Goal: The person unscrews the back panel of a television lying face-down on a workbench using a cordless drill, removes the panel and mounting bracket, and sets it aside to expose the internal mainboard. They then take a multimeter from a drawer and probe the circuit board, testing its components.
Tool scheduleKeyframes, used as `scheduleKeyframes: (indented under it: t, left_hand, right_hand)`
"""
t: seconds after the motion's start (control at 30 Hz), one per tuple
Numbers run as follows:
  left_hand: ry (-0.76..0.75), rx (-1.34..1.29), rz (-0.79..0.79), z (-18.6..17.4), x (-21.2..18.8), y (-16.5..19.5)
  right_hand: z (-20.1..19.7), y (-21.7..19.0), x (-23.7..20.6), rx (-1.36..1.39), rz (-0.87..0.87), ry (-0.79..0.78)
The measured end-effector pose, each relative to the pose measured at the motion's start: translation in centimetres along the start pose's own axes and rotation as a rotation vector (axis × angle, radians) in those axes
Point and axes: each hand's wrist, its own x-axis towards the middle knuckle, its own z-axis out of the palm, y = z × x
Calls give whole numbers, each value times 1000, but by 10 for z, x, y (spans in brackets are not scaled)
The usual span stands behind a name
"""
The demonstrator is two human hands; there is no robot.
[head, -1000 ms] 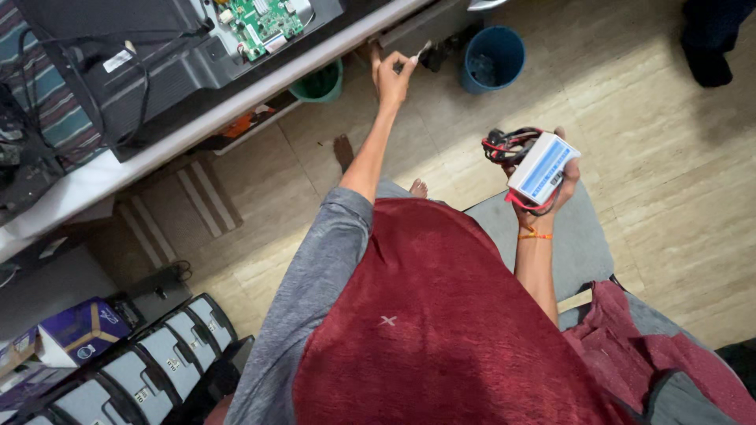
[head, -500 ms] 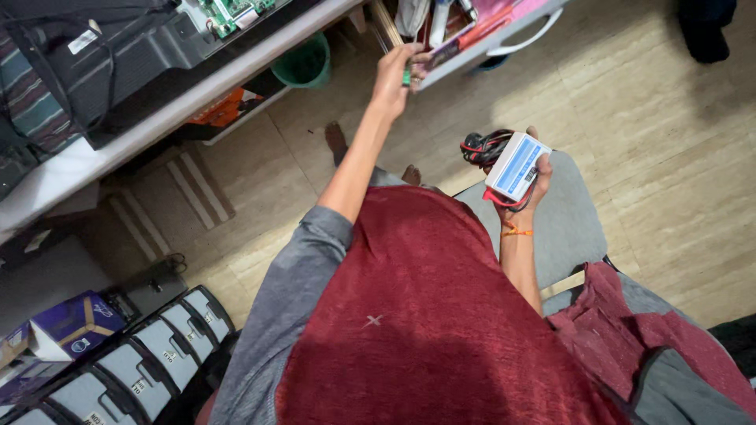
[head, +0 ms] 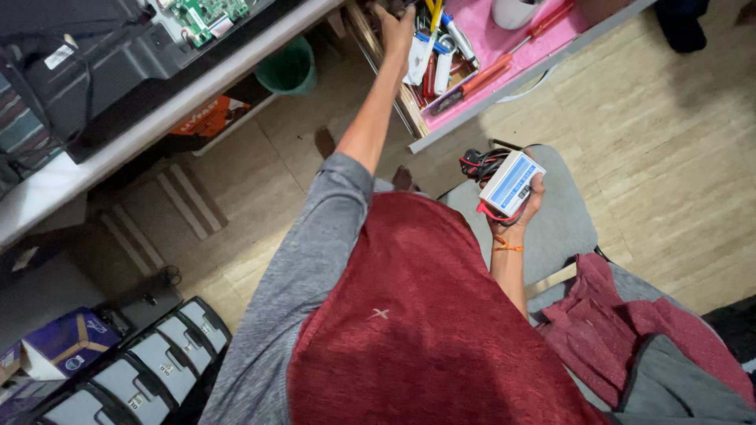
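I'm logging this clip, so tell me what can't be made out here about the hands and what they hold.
Head view only:
- Left hand: fingertips cut off by the top edge, so what it touches in the pink-lined drawer is hidden.
- Right hand: palm hidden behind the small white and blue box.
- Red and black wires: their far ends are hidden behind the box.
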Motion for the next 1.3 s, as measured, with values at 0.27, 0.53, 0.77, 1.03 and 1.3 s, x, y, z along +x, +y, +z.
scheduleKeyframes:
  t: [0.27,0.53,0.77,1.03,1.3]
  left_hand:
    - [-1021,984,808,-56,-146,-62]
    - [-724,1239,979,-67,-146,-86]
    - [-483,1266,718,-81,-99,-63]
    - [-884,439,492,-119,-61,-8]
    - [-966,130,83,-158,-80,10]
  right_hand:
    - [-18,4,16,-76,28,35]
    - [-26,1,40,-88,64,-34]
    - [-8,23,51,-113,146,-194]
    - [28,19,88,-35,386,-542]
    - [93,38,119,-15,573,-942]
